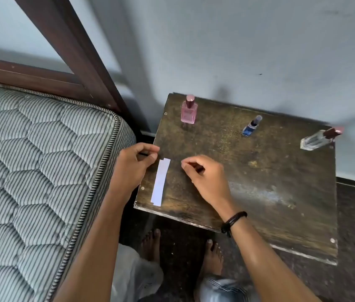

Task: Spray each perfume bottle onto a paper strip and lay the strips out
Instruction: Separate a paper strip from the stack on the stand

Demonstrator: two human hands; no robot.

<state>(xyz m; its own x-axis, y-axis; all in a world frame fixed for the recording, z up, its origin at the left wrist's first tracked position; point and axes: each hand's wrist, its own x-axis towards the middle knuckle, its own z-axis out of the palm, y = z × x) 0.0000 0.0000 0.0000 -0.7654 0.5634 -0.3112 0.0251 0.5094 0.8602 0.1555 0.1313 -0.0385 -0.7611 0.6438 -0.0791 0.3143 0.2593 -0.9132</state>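
Reference is the table.

The paper strips lie flat near its front-left corner, long axis running front to back. It looks like two stacked slightly offset, but I can't confirm the count.

Your left hand is over the table's left edge, at the far end of the strips. Its fingers are curled in with the thumb tip against the forefinger, and nothing is visible in the pinch. The thumb is just beside the strip end; can't tell if it touches.

Your right hand is over the table just right of the strips and apart from them. Its fingers are curled, thumb and forefinger tips together, holding nothing I can see. There's a black wristband on that wrist.

Three capped bottles stand along the table's far edge:
- pink bottle at the far-left corner
- blue bottle mid edge
- clear bottle with a dark red cap at the far-right corner

All are well apart from both hands.

The mattress is just left of the table. Your bare feet are on the floor at its near edge.
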